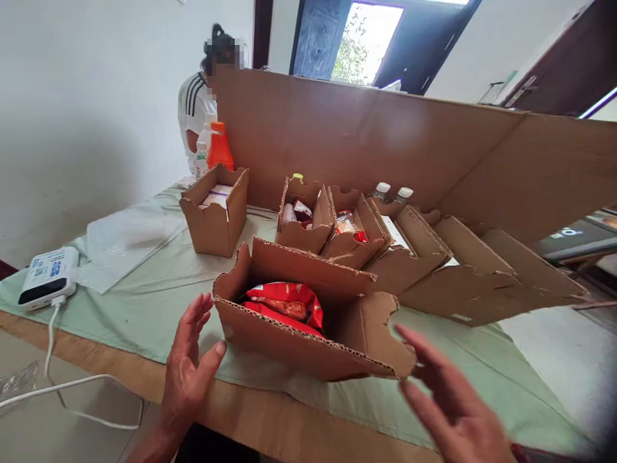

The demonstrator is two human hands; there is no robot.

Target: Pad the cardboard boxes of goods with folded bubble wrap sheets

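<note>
An open cardboard box (274, 344) sits lengthwise near the table's front edge, its end walls cut with curved notches. Inside it, toward the left, lies a red food packet (286, 307) with a picture printed on it. My left hand (190, 366) is beside the box's left end, fingers spread and thumb out, with a small gap to the cardboard. At the opposite end, my right hand (453, 402) is open around the right corner, slightly blurred; whether its fingertips touch the box I cannot tell.
Behind stand several similar boxes, one holding small packets (303, 211). A separate box (207, 225) is at left, near an orange bottle (220, 151). A cardboard panel (361, 138) rises behind. A cabled white device (51, 273) and clear plastic (128, 241) lie left. A person (193, 109) sits beyond.
</note>
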